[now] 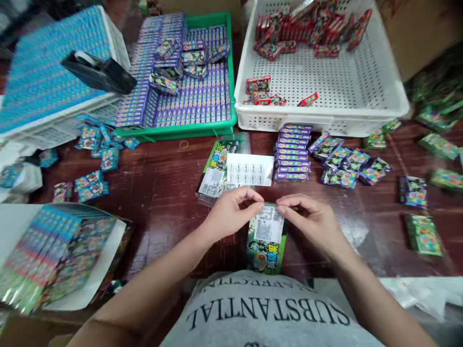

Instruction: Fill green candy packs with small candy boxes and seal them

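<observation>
A flat green-and-black printed packet point(265, 253) with a white text label lies at the table's front edge, close to my body. My left hand point(231, 212) pinches its far left corner between thumb and fingertips. At the far right corner, my right hand point(314, 219) pinches the same edge in the same way. Just beyond my fingers is a white sheet of round stickers point(249, 169) in two rows. It partly covers a second packet point(212, 177) of the same kind in clear wrapping. A column of small purple boxes point(292, 153) stands to the right of the sheet.
A white perforated crate point(321, 113) holds red boxes; beside it a green crate point(181, 131) holds purple ones. A black tape dispenser point(99, 72) sits on blue boxes point(61, 53). Filled packs point(47, 255) lie left, loose purple boxes point(340, 159) and green boxes point(423, 234) right.
</observation>
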Available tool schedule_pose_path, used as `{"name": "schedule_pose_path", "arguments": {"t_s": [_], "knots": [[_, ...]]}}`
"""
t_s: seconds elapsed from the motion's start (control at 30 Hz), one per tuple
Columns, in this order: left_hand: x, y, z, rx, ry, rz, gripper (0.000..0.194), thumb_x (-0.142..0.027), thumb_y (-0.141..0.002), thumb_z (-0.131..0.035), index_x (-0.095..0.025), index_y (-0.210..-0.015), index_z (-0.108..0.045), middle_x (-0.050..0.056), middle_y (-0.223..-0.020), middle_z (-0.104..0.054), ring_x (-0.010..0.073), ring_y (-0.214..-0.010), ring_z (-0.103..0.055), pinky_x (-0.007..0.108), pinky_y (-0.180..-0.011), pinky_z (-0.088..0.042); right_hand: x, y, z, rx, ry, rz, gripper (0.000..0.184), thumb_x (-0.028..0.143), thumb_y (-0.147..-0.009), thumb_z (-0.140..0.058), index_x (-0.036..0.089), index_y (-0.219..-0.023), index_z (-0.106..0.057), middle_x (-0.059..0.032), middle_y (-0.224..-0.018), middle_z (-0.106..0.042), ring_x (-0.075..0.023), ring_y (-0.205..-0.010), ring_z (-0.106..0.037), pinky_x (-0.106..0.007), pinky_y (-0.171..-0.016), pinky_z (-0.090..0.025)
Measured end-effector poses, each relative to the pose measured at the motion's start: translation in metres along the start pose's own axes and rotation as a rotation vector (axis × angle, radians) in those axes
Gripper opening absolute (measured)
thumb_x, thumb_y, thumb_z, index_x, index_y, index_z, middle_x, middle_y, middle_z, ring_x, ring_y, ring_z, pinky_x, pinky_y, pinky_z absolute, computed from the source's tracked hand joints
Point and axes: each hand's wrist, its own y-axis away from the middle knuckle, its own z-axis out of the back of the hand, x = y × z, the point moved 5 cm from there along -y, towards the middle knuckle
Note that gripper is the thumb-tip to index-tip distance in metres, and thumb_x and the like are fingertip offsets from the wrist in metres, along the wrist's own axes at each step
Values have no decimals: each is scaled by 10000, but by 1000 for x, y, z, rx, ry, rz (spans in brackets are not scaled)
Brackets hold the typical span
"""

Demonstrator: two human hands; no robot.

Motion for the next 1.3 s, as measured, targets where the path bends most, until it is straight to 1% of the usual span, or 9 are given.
{"name": "schedule_pose_path", "arguments": {"t_s": [0.17,0.4,0.5,0.63,0.8,0.9,1.0,1.13,1.3], "knots": [[-5,-10,7,45,-6,42,157,-321,-873,-720,-167,-854,-740,28,-840,-757,132,-759,-665,284,-761,-525,2,-9,2,41,-41,-145,180,431,-858,-769,252,-876,-775,-5,-881,-784,-159,-793,-706,-317,-788,-562],[10,-4,10,126,11,-37,207,-329,-835,-787,-200,-990,-741,51,-1028,-769,178,-937,-701,340,-880,-554,3,-9,11,262,15,66,129,395,-919,-723,330,-1006,-791,-17,-1154,-752,-194,-1079,-695,-375,-961,-542],[12,-7,13,125,-87,-82,139,-317,-889,-731,-201,-965,-728,39,-995,-759,174,-906,-693,344,-870,-546,17,-26,10,312,256,263,156,388,-960,-665,304,-1016,-785,-49,-1253,-699,-228,-1188,-632,-422,-1020,-496],[13,-13,19,59,-453,-194,117,-311,-907,-711,-216,-975,-718,38,-984,-734,222,-972,-646,423,-944,-507,43,-79,-9,180,800,508,382,387,-972,-626,221,-1313,-671,-123,-1453,-583,-354,-1307,-485,-555,-1083,-377],[14,-8,31,-111,-787,-327,156,-330,-881,-746,-220,-991,-735,92,-1161,-640,292,-1149,-537,480,-1034,-457,48,-141,-46,321,1080,464,430,321,-858,-729,149,-1245,-651,-188,-1219,-704,-411,-1184,-512,-574,-988,-353],[-4,-6,56,-358,-788,-427,456,-410,-828,-799,-242,-1229,-661,134,-1426,-503,340,-1320,-453,535,-1116,-393,55,-149,-48,384,1005,472,272,286,-870,-696,198,-1124,-652,-102,-1062,-740,-310,-1042,-592,-459,-916,-399],[-24,-11,86,-511,-582,-482,726,-422,-798,-826,-250,-1425,-502,148,-1506,-459,328,-1371,-458,513,-1137,-388,64,-141,-41,513,649,392,189,330,-910,-669,230,-1066,-628,-21,-942,-729,-206,-847,-630,-343,-778,-440],[-21,-33,102,-347,-148,-304,348,-365,-905,-710,-231,-1218,-637,48,-1051,-708,173,-875,-667,305,-789,-539,69,-132,-23,384,153,247,265,440,-869,-737,230,-992,-633,1,-861,-671,-148,-697,-572,-276,-617,-426],[-7,-39,94,-368,60,-184,284,-436,-901,-701,-166,-819,-667,-24,-684,-606,97,-600,-532,199,-548,-409,50,-124,-16,183,-162,110,288,459,-824,-791,212,-839,-643,11,-748,-628,-133,-645,-535,-269,-592,-410]]}}
